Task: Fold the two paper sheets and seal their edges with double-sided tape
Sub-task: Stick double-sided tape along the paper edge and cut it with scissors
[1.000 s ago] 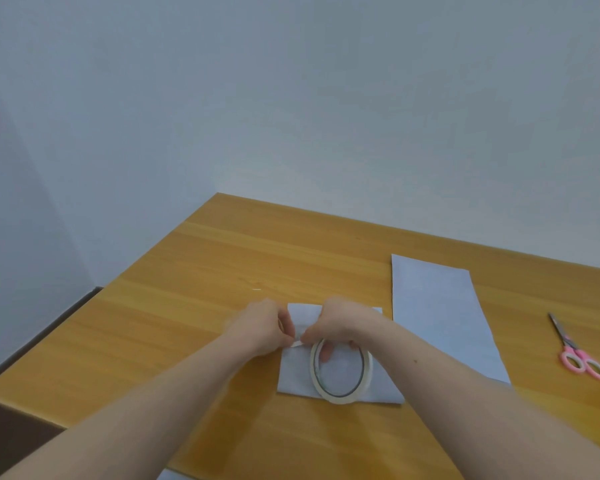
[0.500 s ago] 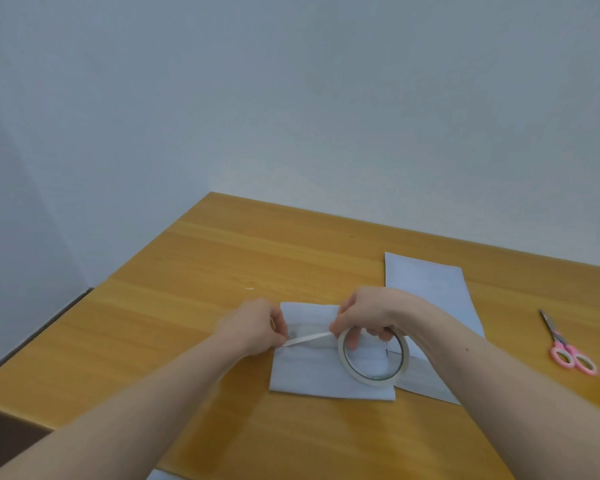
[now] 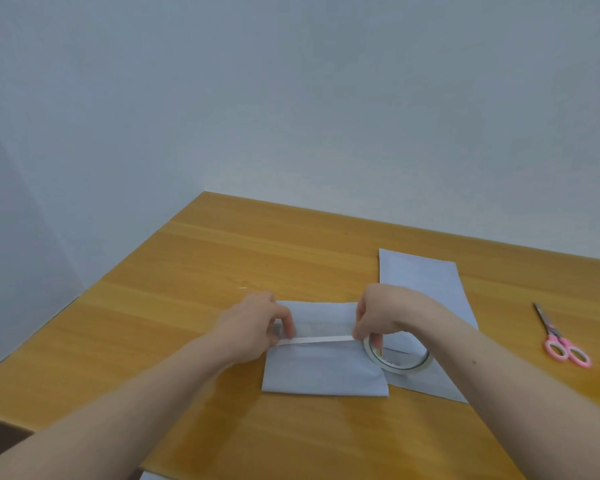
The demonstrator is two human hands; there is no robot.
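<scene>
Wooden table [image 3: 194, 271] under both hands. Left hand [image 3: 253, 327] pinching free end of tape strip [image 3: 317, 339]; right hand [image 3: 383, 315] gripping tape roll [image 3: 400, 360]. Strip stretched straight between hands, long axis left to right, across folded sheet [image 3: 326, 370]. Second sheet [image 3: 423, 282] beyond right hand. Scissors [image 3: 556, 339] far right, nearer right hand. Probably next: press down, cut.
</scene>
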